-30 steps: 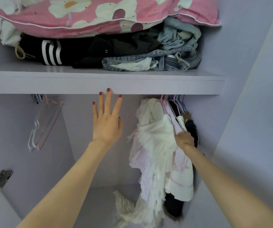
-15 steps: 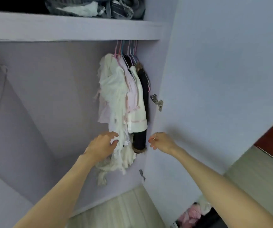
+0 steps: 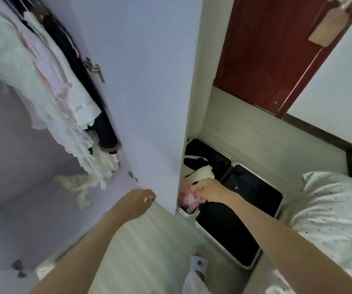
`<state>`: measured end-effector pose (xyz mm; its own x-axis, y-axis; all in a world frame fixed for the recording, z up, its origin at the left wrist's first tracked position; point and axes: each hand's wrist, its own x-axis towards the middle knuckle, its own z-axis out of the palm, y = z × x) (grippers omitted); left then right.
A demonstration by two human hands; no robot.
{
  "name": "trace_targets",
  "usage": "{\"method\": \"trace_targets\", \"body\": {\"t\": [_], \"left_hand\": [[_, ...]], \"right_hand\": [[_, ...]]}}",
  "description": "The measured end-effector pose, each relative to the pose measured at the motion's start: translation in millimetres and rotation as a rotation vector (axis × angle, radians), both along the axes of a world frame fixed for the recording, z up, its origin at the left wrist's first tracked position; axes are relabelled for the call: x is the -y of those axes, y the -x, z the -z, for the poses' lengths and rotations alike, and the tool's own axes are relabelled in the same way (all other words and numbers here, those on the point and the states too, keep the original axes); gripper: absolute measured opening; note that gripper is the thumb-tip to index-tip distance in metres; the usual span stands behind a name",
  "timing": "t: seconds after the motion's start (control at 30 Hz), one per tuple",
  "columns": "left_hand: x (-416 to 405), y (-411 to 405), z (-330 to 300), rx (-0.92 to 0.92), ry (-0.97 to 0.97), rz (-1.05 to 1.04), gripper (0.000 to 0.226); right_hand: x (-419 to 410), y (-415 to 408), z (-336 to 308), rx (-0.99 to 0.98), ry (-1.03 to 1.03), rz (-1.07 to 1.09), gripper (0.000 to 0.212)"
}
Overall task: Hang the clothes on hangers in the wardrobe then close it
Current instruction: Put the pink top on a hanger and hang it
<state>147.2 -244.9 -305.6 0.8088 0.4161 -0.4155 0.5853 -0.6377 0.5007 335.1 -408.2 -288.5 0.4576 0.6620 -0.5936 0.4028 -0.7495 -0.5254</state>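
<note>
Right hand (image 3: 208,190) pinches pink garment (image 3: 188,198) in suitcase (image 3: 255,200) beyond wardrobe door (image 3: 141,92); left hand (image 3: 138,201), loosely curled and empty, lies farther.

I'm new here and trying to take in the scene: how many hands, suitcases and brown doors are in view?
Hands: 2 (left hand, right hand)
Open suitcase: 1
Brown door: 1
Total: 4

Counts: 2 hands in view, left hand (image 3: 138,201) and right hand (image 3: 210,189). 1 open wardrobe door (image 3: 141,85) carrying 2 visible hinges, upper hinge (image 3: 93,68) and lower hinge (image 3: 132,176). 1 open suitcase (image 3: 253,194), 2 halves. 1 red-brown room door (image 3: 276,49). Hanging clothes (image 3: 43,81) overlap, exact count unclear.
</note>
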Motion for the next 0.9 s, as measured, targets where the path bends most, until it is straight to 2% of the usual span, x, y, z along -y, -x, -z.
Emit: {"method": "trace_targets", "body": {"t": [0.2, 0.33, 0.47, 0.53, 0.63, 0.77, 0.9], "left_hand": [[53.1, -122.3, 30.9, -0.038, 0.084, 0.107, 0.026], [94.0, -205.7, 94.7, -0.114, 0.199, 0.126, 0.025], [92.3, -272.5, 164.2, -0.159, 0.201, 0.071, 0.025], [82.0, -302.0, 201.1, -0.167, 0.165, 0.037, 0.028], [65.2, -337.3, 288.7, -0.209, 0.109, 0.040, 0.034], [44.2, -356.6, 405.3, -0.341, -0.096, 0.157, 0.038], [33.6, -360.9, 518.8, -0.460, -0.275, 0.380, 0.047]], "right_hand": [[50.8, -102.5, 35.0, 0.025, 0.033, 0.111, 0.027], [68.2, -184.3, 86.7, -0.001, 0.040, 0.112, 0.029], [70.4, -251.9, 148.0, 0.005, 0.062, 0.125, 0.029], [70.1, -275.6, 184.5, 0.005, 0.081, 0.147, 0.031], [67.8, -303.3, 269.7, -0.029, 0.118, 0.159, 0.030], [58.3, -321.1, 384.8, -0.058, 0.125, 0.155, 0.030], [44.2, -325.3, 497.4, -0.129, 0.120, 0.169, 0.030]]}}
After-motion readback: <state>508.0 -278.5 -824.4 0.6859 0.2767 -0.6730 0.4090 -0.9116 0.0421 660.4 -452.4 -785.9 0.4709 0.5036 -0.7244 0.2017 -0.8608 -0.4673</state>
